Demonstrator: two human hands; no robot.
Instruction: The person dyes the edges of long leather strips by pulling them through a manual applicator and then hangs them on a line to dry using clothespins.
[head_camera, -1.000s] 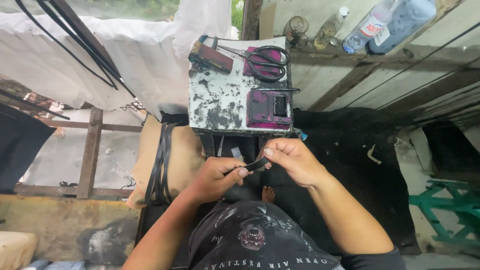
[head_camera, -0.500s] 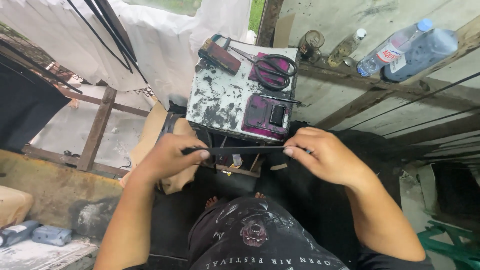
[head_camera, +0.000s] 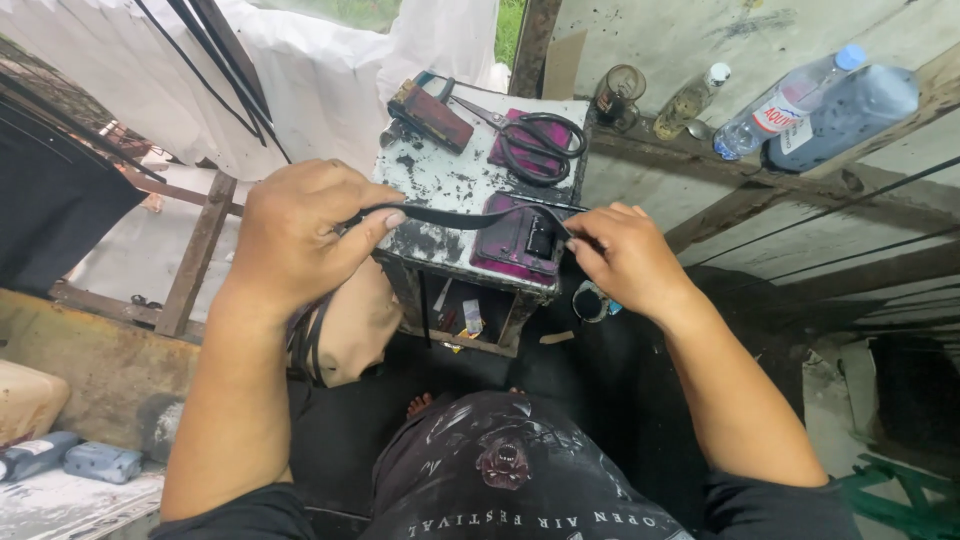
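The fingers (head_camera: 385, 218) of the left hand (head_camera: 300, 235) are pinched tight on one end of a thin black strip (head_camera: 440, 214). The fingers of the right hand (head_camera: 628, 258) are closed on the other end. The strip is pulled out flat between the two hands, in the air just above the front edge of the small worktop (head_camera: 440, 180).

On the worktop, behind the strip, lie black scissors (head_camera: 535, 140) on a purple pad (head_camera: 530, 150). A dark red block (head_camera: 432, 115) lies at the back left corner. A second purple thing (head_camera: 515, 240) sits at the front, under the strip and near the right hand. The top is white with lots of black specks.

To the right of the worktop, a wooden beam (head_camera: 700, 150) holds a glass jar (head_camera: 620, 95), a small bottle (head_camera: 690, 100) and two big plastic bottles (head_camera: 820, 100).

What could go wrong? The strip is thin, so I think a hard pull could snap it or make it slip out of the fingers. If a hand jerks then, it could knock the scissors off the worktop. The bare toes (head_camera: 420, 405) are right below, so falling scissors could hurt.
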